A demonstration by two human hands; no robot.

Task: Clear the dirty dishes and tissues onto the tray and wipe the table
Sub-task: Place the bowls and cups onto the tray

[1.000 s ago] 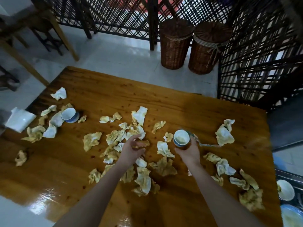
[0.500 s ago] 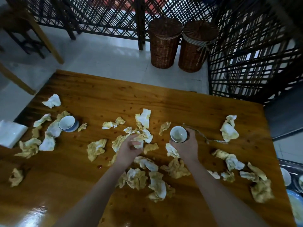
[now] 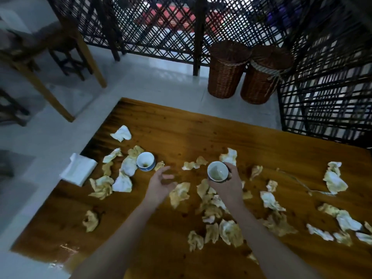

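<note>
Holding steady: right hand (image 3: pixel 229 184) has its fingers curled round the white cup (image 3: pixel 218 171), rim up and a greenish film inside, same grip as a second ago. Cup sits near the middle of the tabletop (image 3: pixel 181 127); I cannot tell whether it has left the wood.

Change noted: left hand (image 3: pixel 161 185), which was down on the crumpled tissues (image 3: pixel 180 193) half a second ago, is now off them. Fingers are loosely spread, nothing in it, and it is blurred by motion. It points toward 10 o'clock, where a second cup (image 3: pixel 145 161) with a blue base stands among more tissues.

Reading: the tissues are being left for now and cups gathered first, likely one per hand.

Outward: tissues lie scattered from 9 o'clock round to 4 o'clock. Folded white napkin stack (image 3: pixel 79 169) overhangs the 9 o'clock edge. Two wicker baskets (image 3: pixel 227 71) stand on the floor at 12 o'clock. The tray, seen at 4 o'clock earlier, is out of view now.
</note>
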